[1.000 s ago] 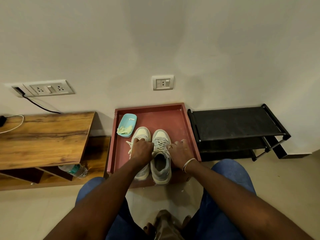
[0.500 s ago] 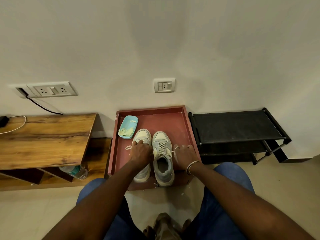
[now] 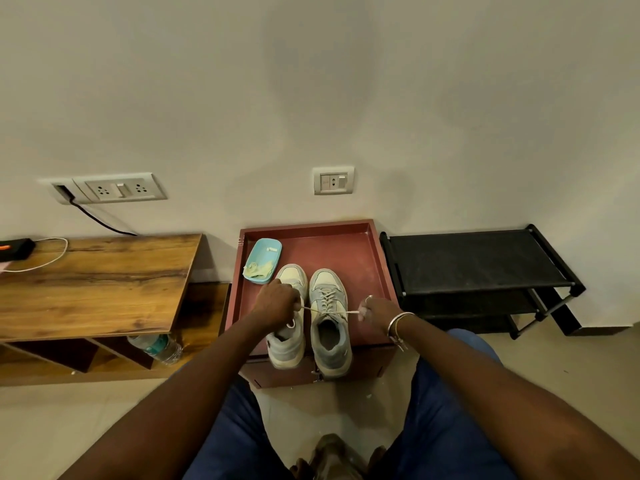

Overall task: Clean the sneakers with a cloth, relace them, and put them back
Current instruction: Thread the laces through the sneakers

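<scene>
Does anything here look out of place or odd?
A bottle lies on its side under the wooden table. The sneakers' heels appear to overhang the red tray's front edge. Nothing else stands out.

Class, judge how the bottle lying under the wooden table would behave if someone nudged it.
The bottle lies on its side and looks round, so it would probably roll. It seems thin clear plastic, so likely light and hardly fragile, though how full it is cannot be told.

The left hand (image 3: 277,304) covers the left sneaker's (image 3: 292,275) middle; the table (image 3: 97,282) half hides a bottle (image 3: 162,348).
</scene>
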